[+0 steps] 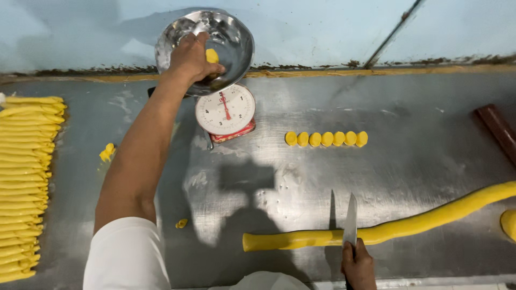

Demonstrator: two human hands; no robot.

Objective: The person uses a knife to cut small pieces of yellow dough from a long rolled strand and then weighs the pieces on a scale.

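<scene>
In the scale bowl (236, 40), dough piece (212, 55) half-hidden behind left hand (191, 56).

A steel worktop (419, 161), scuffed and smeared, is lit from above, with shadows thrown near its front edge. It is backed by a pale blue wall (322, 27); the joint between them is lined with dark grime.

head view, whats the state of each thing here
left hand: holds a dough piece in the scale bowl
right hand: grips the knife, blade down on the dough rope
cut pieces: six in a row
dough sticks: stacked at left
</scene>
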